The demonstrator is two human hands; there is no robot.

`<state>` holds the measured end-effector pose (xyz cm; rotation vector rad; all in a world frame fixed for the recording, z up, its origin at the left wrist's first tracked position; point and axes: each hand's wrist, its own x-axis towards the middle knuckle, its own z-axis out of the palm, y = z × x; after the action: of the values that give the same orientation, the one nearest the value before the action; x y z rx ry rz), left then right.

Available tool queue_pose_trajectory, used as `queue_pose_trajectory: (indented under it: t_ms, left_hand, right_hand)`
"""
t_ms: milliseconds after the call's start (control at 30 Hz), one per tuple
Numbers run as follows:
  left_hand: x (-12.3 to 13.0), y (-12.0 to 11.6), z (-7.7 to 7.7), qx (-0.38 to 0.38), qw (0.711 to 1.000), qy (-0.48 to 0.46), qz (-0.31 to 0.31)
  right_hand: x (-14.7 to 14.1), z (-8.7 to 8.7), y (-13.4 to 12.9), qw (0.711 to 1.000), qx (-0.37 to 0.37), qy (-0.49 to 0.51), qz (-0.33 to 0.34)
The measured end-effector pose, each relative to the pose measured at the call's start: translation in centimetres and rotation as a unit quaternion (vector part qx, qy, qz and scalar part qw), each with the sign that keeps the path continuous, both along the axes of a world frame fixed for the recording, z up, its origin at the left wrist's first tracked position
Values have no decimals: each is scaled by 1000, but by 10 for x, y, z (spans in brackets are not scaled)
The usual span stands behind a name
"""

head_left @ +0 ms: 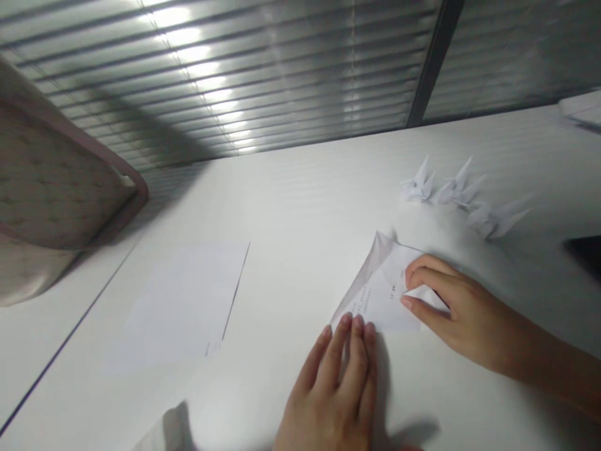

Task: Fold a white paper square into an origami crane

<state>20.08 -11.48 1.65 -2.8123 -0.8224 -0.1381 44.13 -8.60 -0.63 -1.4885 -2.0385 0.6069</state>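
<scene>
Small dark print ran in short rows across the folded sheet (382,297) — too blurred for me to read. A few faint marks also showed near a corner of the flat paper (183,300), well to the left of the folded sheet, and I could not make those out either.

My left hand (331,391) lay palm down at the near edge of the folded sheet, its fingers almost straight and only narrowly parted, the tips touching the paper. My right hand (462,307) was at the right side of the folded sheet, thumb and forefinger nearly closed on a raised white flap (428,295) — the other fingers curled in behind the forefinger.

The folded sheet itself lay on the white table (291,238), its far tip creased to a point and a greyish fold running down its left side. Three folded white paper figures (457,188), with pointed tips sticking up, stood beyond the folded sheet and to its right. Farther right of it was a dark object (586,254), cut off by the edge of my view. Far to its left sat a patterned fabric thing with pinkish trim (56,181), and slatted blinds (300,69) stretched beyond it all.
</scene>
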Motion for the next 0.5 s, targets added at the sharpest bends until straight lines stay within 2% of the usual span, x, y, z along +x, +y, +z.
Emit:
queue_pose_trajectory:
  t_ms: [200, 400, 500]
  left_hand:
    - [3, -1, -4, 23, 1000, 8, 3]
    - [2, 3, -7, 15, 998, -63, -17]
    - [2, 2, -9, 3, 998, -66, -14]
  right_hand:
    - [-3, 3, 0, 1000, 0, 15, -5]
    - [-4, 6, 0, 999, -18, 28, -12]
    - [-5, 8, 1, 999, -25, 35, -16]
